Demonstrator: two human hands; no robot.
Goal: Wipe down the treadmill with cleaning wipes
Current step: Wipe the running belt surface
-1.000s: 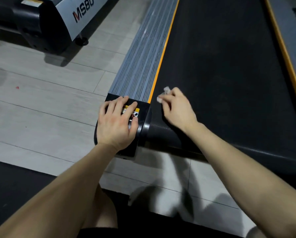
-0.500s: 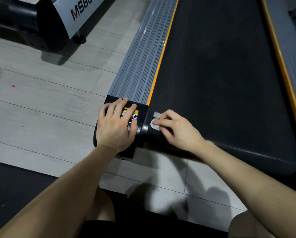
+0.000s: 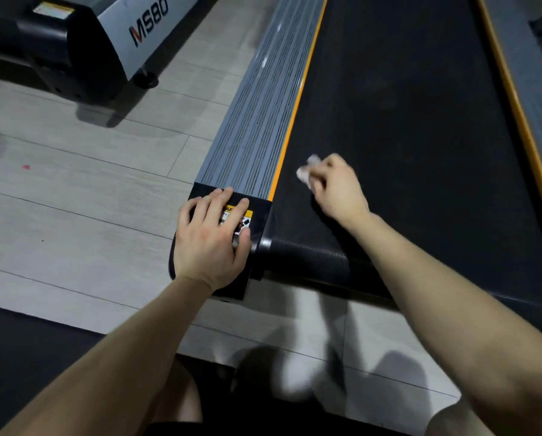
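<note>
White wipe [image 3: 304, 174] sat pinched in my right hand [image 3: 335, 190] on the treadmill belt [image 3: 420, 121], which ran lengthwise ahead; my left hand [image 3: 208, 240] lay flat on the end cap [image 3: 261, 215]

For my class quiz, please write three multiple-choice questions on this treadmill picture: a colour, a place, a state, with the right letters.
1. What colour is the thin strip along the left edge of the wide black treadmill belt? A. green B. orange C. white
2. On which side of that strip is the small crumpled white wipe? A. right B. left C. directly on it
3. How is the left hand? A. a fist B. pinching the wipe C. flat on the black plastic end cap
1 B: it is plainly orange. 2 A: the right hand has it in its grip over the belt. 3 C: its fingers lie straight on the cap.
</note>
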